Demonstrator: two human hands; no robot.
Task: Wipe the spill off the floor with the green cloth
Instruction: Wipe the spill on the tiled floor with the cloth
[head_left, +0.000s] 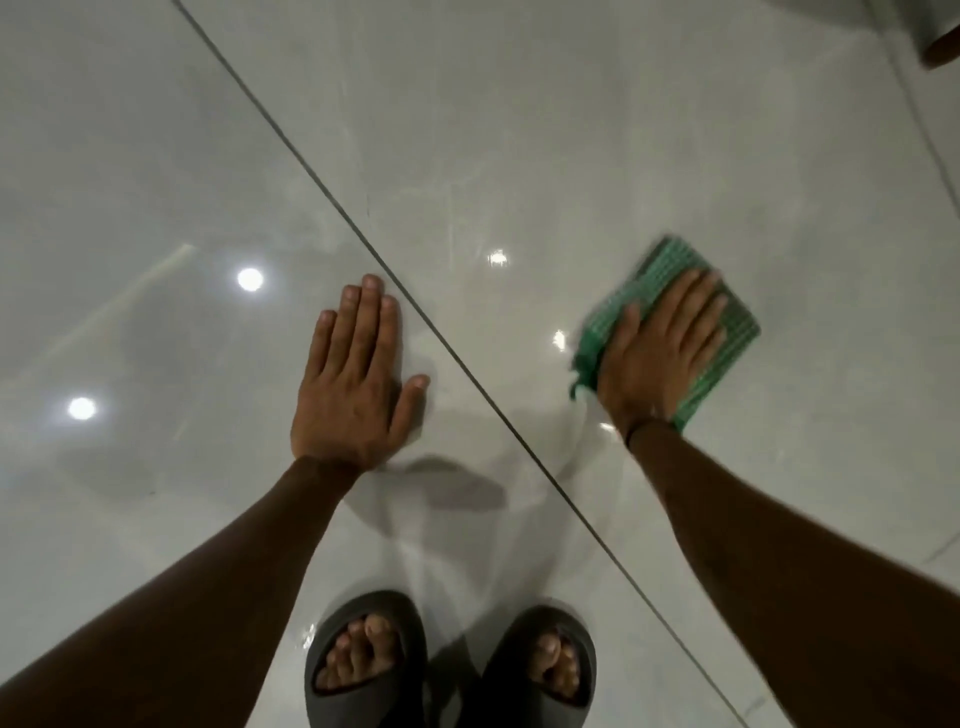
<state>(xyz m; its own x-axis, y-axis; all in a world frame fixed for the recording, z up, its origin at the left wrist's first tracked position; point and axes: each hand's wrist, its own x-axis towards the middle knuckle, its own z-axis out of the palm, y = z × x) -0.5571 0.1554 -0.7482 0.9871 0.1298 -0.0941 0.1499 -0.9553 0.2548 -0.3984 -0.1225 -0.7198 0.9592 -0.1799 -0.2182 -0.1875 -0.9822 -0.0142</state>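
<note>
The green cloth (737, 332) lies flat on the glossy pale tile floor (519, 130) at the right. My right hand (660, 353) presses down on it with the palm flat and the fingers spread, covering its middle. The cloth's edges look blurred. A faint wet sheen (571, 447) shows on the tile just below and left of the cloth. My left hand (353, 379) rests flat on the floor to the left of the dark grout line (467, 364), fingers together, holding nothing.
My two feet in dark slides (363, 660) stand at the bottom centre. A brown rounded object (943, 49) shows at the top right corner. Ceiling lights reflect in the tiles at the left.
</note>
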